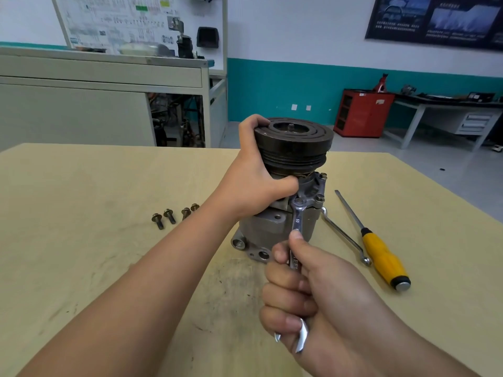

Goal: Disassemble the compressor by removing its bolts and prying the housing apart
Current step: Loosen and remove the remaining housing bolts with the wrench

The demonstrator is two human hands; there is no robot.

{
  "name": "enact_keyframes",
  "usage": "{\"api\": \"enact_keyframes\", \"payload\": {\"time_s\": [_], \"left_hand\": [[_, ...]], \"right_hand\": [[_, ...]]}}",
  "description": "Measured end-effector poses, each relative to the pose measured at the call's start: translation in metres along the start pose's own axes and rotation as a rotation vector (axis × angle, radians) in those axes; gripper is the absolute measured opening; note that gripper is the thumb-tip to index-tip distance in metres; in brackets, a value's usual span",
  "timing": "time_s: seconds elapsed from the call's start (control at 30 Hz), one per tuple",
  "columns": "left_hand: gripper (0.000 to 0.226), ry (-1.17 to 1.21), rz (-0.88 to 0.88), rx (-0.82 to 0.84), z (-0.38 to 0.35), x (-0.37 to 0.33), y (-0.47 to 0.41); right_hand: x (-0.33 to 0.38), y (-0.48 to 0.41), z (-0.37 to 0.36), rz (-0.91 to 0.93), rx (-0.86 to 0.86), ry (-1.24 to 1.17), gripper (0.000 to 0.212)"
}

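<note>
Compressor (261, 227) stands upright mid-table (81, 213), pulley (294, 148) up. Four loose bolts (174, 216) lie to its left. Left hand (255, 186) grips the pulley rim. Right hand (313, 295) clenches a wrench (297, 219), head seated on a housing bolt (298, 200). Further right lie a bent spanner (343, 235) and a yellow-handled screwdriver (381, 254).

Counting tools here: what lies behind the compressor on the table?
A bent ring spanner runs out from behind the compressor toward the yellow-handled screwdriver; its far ring is partly hidden by it. The table straight behind the compressor is covered.
</note>
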State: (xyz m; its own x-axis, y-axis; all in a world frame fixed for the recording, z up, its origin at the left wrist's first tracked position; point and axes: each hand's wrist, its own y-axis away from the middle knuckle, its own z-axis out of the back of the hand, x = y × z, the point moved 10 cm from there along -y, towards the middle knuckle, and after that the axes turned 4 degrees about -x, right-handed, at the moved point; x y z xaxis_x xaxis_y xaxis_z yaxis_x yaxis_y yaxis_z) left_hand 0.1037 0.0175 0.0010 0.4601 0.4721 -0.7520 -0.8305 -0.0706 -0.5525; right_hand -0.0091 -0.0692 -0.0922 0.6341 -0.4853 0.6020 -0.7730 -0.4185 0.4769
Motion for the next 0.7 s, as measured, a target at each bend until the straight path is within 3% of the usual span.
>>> {"api": "enact_keyframes", "payload": {"time_s": [0.47,0.7], "left_hand": [[0.072,-0.059,0.086,-0.055,0.001,-0.015,0.01],[0.074,-0.02,0.093,-0.029,-0.001,-0.01,0.007]], "right_hand": [[0.018,0.002,0.017,-0.02,-0.042,0.291,0.047],[0.039,0.0,0.04,-0.121,0.051,0.622,0.046]]}}
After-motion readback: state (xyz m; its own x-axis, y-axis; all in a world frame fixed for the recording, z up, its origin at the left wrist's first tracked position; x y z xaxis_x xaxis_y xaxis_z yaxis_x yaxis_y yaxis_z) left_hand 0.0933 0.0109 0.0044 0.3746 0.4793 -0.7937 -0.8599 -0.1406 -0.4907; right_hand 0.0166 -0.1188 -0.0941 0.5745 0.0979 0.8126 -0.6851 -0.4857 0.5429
